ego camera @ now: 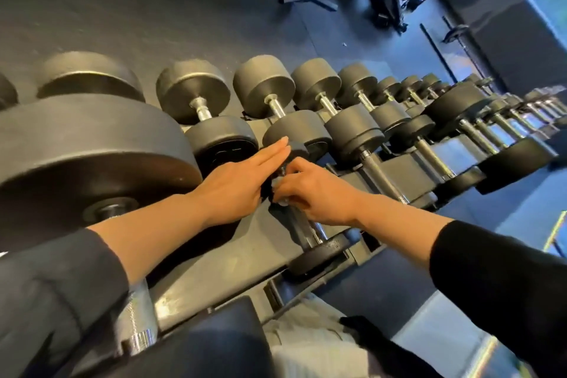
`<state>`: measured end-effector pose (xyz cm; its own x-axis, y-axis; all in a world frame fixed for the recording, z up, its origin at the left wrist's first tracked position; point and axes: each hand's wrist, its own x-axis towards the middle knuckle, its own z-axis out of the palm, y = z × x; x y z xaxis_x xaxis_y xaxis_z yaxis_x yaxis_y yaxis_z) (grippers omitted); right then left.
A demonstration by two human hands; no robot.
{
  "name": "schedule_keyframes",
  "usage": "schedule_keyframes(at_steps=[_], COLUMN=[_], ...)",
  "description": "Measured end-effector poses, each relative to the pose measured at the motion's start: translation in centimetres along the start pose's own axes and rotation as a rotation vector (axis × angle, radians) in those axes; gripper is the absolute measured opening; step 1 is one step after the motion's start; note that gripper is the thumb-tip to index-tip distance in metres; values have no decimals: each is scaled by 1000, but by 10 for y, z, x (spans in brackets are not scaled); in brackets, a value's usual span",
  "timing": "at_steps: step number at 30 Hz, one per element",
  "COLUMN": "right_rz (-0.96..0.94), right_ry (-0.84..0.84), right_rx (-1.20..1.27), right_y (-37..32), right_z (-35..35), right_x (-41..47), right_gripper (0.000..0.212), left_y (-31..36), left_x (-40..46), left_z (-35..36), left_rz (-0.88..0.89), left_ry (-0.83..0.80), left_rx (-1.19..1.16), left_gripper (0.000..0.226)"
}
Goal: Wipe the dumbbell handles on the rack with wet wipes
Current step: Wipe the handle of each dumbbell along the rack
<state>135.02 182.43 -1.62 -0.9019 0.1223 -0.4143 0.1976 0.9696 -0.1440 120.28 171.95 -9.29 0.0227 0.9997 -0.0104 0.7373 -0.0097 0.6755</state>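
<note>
A dumbbell (pixel 306 233) is being held on the lower tier of the rack (pixel 214 279), its chrome handle (pixel 302 228) running from the near end plate at the rack's front edge up and away toward the far end, which is hidden behind the hands. The long axis is lying roughly parallel to the neighbouring dumbbells' handles, slanting from lower right to upper left in the head view. The handle is being gripped by the right hand (pixel 316 193), fingers curled round its upper part; a small pale patch, possibly a wet wipe (pixel 277 186), is showing under the fingertips, though it cannot be told for certain. The left hand (pixel 242 184) is being kept flat, fingers straight and together, lying just beside the right hand and pointing toward the upper tier's dumbbells (pixel 276 101). Both forearms are being extended from dark sleeves (pixel 491 279).
</note>
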Motion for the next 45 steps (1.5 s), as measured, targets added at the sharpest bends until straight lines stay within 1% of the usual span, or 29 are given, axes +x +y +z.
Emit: schedule_keyframes(at_steps=[5, 9, 12, 14, 15, 17, 18, 19, 21, 23, 26, 28, 31, 34, 35, 37, 38, 39, 40, 43, 44, 45], right_rz=[118, 172, 237, 261, 254, 214, 185, 145, 60, 10, 0, -14, 35, 112, 137, 159, 150, 137, 117, 65, 54, 47], right_ry=[-179, -277, -353, -319, -259, -66, 5, 37, 14, -36, -125, -180, -272, -292, -257, -100, -26, -1, -15, -131, -115, -50], right_rx=[183, 273, 435, 510, 502, 390, 299, 190, -65, -215, -267, -258, -114, 186, 297, 430, 439, 438, 442, 473, 461, 429], right_y=[2, 1, -2, -4, -6, -8, -9, -10, -9, -8, -7, -6, -5, -3, -2, 5, 7, 9, 11, 11, 11, 10], right_z=[-8, -12, -11, -11, -11, -5, -2, 2, 7, 9, 4, 2, 0, -7, -8, -5, -2, 1, 3, 2, 0, -2], right_x=[-22, -35, -44, -47, -45, -34, -26, -18, -6, -4, -9, -10, -13, -27, -33, -43, -43, -42, -41, -40, -39, -35], right_gripper=[25, 28, 27, 28, 28, 27, 29, 31, 34, 37, 39, 38, 35, 29, 27, 25, 24, 24, 24, 25, 26, 26], left_y=[4, 3, 2, 3, 3, 3, 3, 3, 4, 4, 5, 5, 5, 4, 4, 5, 6, 6, 7, 9, 10, 10], left_x=[2, 3, 3, 4, 4, 4, 4, 4, 4, 4, 2, 1, -1, -3, -3, -4, -6, -8, -10, -27, -33, -40], left_z=[-1, -1, 0, -1, -1, -1, 0, 0, 0, 1, 0, 0, 0, 0, 0, 0, -1, -1, -3, -10, -13, -18], left_rz=[7, 11, 15, 10, 8, 9, 9, 9, 7, 5, 10, 16, 23, 12, 8, -2, -15, -23, -25, -8, -8, -24], left_ry=[3, -2, 0, -2, -1, 0, 1, 2, 6, 9, 0, -2, 3, -4, -4, -6, -12, -22, -39, -116, -134, -149], left_rx=[78, 95, 98, 100, 101, 98, 95, 92, 93, 99, 98, 103, 119, 117, 120, 135, 141, 135, 122, 52, 53, 66], left_gripper=[88, 87, 87, 87, 87, 86, 86, 86, 86, 88, 89, 88, 88, 88, 88, 88, 88, 87, 87, 87, 87, 86])
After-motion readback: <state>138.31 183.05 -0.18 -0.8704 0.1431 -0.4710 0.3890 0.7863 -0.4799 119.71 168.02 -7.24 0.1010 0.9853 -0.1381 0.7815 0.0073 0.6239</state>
